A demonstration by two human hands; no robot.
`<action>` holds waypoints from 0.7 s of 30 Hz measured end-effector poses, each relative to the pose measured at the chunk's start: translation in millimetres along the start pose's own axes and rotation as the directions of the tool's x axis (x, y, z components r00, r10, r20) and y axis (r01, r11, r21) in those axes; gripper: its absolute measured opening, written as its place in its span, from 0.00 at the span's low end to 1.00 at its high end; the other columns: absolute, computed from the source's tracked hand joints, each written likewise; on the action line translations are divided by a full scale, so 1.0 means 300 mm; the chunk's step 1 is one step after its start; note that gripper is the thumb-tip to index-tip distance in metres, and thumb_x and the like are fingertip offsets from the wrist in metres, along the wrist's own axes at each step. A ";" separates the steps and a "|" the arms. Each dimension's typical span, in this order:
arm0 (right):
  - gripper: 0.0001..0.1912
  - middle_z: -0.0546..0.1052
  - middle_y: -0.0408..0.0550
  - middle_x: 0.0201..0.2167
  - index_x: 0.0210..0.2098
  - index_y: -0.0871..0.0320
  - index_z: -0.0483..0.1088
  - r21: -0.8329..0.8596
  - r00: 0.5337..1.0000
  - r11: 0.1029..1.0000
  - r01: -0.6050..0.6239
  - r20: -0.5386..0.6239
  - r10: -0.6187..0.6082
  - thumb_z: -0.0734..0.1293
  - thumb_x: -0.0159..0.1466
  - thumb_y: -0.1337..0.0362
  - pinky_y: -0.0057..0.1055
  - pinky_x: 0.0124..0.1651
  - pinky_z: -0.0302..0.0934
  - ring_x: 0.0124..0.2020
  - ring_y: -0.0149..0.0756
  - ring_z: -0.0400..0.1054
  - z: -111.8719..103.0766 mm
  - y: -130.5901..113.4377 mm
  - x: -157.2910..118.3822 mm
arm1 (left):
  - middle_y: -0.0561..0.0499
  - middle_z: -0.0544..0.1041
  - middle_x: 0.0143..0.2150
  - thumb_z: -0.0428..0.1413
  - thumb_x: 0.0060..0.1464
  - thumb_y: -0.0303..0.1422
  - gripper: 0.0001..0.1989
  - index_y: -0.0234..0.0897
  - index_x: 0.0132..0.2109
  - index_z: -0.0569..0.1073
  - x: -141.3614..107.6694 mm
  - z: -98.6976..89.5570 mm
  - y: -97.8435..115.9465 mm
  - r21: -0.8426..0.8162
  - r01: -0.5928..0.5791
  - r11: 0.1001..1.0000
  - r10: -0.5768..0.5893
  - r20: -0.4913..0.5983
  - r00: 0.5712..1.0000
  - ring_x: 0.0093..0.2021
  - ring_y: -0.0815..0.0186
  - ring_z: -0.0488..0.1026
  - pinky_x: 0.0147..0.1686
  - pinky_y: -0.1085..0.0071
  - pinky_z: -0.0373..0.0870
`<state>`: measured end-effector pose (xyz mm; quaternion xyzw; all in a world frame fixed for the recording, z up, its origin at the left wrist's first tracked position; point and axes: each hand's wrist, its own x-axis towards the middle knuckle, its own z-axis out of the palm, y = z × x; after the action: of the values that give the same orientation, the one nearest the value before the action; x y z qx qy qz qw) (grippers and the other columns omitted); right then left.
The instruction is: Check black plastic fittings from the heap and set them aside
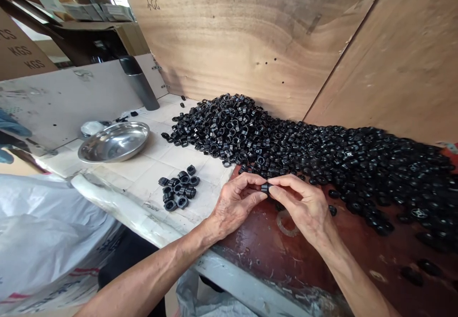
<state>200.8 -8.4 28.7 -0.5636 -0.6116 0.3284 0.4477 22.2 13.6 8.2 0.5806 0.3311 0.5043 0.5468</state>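
Observation:
Between the fingertips of both hands sits a small black plastic ring [265, 188], partly covered by the fingers. My left hand [238, 198] pinches it from the left with thumb and forefinger. From the other side my right hand [302, 202] grips it, fingers closed; whether a second black piece is in those fingers I cannot tell. Just beyond the hands rises a heap of black plastic rings [229, 126], which runs rightward into a pile of flatter black round parts [358, 164]. To the left of my hands lies a small cluster of black pieces [181, 188].
A shiny metal bowl [114, 143] rests on the pale table [150, 169] at the left. Behind it a dark flask [139, 83] leans near the low side board. A plywood wall [243, 45] closes off the back. The reddish-brown board [250, 240] lies under my hands.

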 end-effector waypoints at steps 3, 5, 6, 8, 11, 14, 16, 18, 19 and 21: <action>0.15 0.81 0.47 0.34 0.43 0.56 0.77 0.075 0.989 0.986 -0.146 0.015 0.145 0.73 0.62 0.54 0.31 0.37 0.72 0.33 0.38 0.77 0.004 0.003 -0.002 | 0.47 0.80 0.44 0.64 0.56 0.30 0.09 0.35 0.44 0.78 0.000 -0.002 -0.004 0.002 0.006 1.000 -0.006 0.007 1.000 0.44 0.64 0.78 0.48 0.68 0.75; 0.12 0.81 0.47 0.36 0.42 0.56 0.76 0.052 0.997 0.995 -0.082 0.014 0.082 0.73 0.61 0.57 0.31 0.39 0.72 0.36 0.38 0.77 0.008 0.010 -0.004 | 0.47 0.81 0.44 0.65 0.55 0.31 0.10 0.35 0.45 0.78 0.001 -0.004 -0.002 -0.015 0.046 0.999 -0.045 0.006 0.999 0.44 0.63 0.78 0.47 0.68 0.76; 0.10 0.81 0.46 0.38 0.42 0.55 0.76 0.012 1.000 1.000 -0.008 0.008 0.008 0.73 0.62 0.59 0.31 0.42 0.72 0.39 0.38 0.77 0.010 0.013 -0.006 | 0.47 0.81 0.44 0.65 0.55 0.31 0.10 0.35 0.44 0.78 0.002 -0.005 0.001 -0.018 0.073 0.997 -0.073 0.004 0.997 0.43 0.63 0.78 0.46 0.68 0.76; 0.08 0.81 0.45 0.41 0.43 0.53 0.75 -0.079 0.989 0.986 0.149 -0.006 -0.150 0.71 0.64 0.63 0.32 0.47 0.70 0.43 0.38 0.76 0.013 0.020 -0.008 | 0.47 0.82 0.43 0.65 0.55 0.31 0.10 0.35 0.44 0.79 0.005 -0.006 0.012 -0.010 0.124 0.992 -0.124 0.000 0.992 0.43 0.62 0.78 0.47 0.67 0.76; 0.09 0.81 0.45 0.42 0.46 0.52 0.74 -0.152 0.969 0.959 0.239 -0.018 -0.245 0.70 0.66 0.63 0.31 0.48 0.70 0.43 0.37 0.76 0.014 0.030 -0.011 | 0.47 0.82 0.42 0.65 0.55 0.32 0.10 0.34 0.44 0.79 0.005 -0.007 0.019 0.008 0.157 0.988 -0.157 0.002 0.988 0.43 0.61 0.79 0.48 0.66 0.77; 0.13 0.81 0.46 0.39 0.51 0.52 0.73 -0.224 0.963 0.941 0.253 -0.032 -0.266 0.70 0.67 0.60 0.28 0.44 0.70 0.40 0.36 0.77 0.016 0.037 -0.012 | 0.47 0.82 0.44 0.65 0.56 0.33 0.11 0.35 0.45 0.78 0.001 -0.011 0.000 0.033 0.107 0.994 -0.107 0.013 0.994 0.44 0.61 0.79 0.47 0.66 0.77; 0.13 0.81 0.45 0.36 0.52 0.54 0.72 -0.272 0.955 0.921 0.280 -0.017 -0.296 0.67 0.70 0.59 0.27 0.41 0.68 0.36 0.35 0.76 0.021 0.038 -0.012 | 0.47 0.81 0.46 0.63 0.58 0.33 0.10 0.36 0.47 0.78 -0.003 -0.014 -0.020 0.086 0.010 0.996 -0.012 0.029 0.999 0.46 0.62 0.79 0.49 0.66 0.76; 0.09 0.79 0.44 0.32 0.49 0.55 0.72 -0.282 0.955 0.915 0.289 0.011 -0.298 0.64 0.72 0.60 0.25 0.37 0.66 0.31 0.32 0.74 0.026 0.034 -0.013 | 0.48 0.81 0.47 0.62 0.59 0.31 0.09 0.37 0.48 0.78 -0.006 -0.017 -0.034 0.149 -0.085 0.985 0.077 0.057 0.995 0.48 0.63 0.78 0.52 0.66 0.75; 0.09 0.78 0.43 0.29 0.46 0.55 0.73 -0.284 0.958 0.916 0.282 0.021 -0.288 0.62 0.73 0.61 0.25 0.35 0.65 0.29 0.31 0.73 0.027 0.029 -0.014 | 0.48 0.81 0.46 0.61 0.59 0.31 0.09 0.38 0.47 0.78 -0.005 -0.016 -0.036 0.172 -0.107 0.979 0.096 0.066 0.993 0.48 0.63 0.78 0.52 0.67 0.75; 0.09 0.77 0.42 0.27 0.41 0.55 0.73 -0.287 0.963 0.920 0.267 0.037 -0.268 0.62 0.73 0.61 0.24 0.33 0.63 0.27 0.30 0.72 0.024 0.018 -0.016 | 0.49 0.82 0.44 0.62 0.58 0.30 0.08 0.38 0.46 0.79 -0.002 -0.014 -0.030 0.179 -0.090 0.980 0.083 0.046 0.995 0.45 0.63 0.79 0.50 0.67 0.77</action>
<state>196.0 -11.5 20.2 -0.5346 -0.7235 0.1701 0.4022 19.4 15.9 -1.2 0.6514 0.3395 0.4842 0.4754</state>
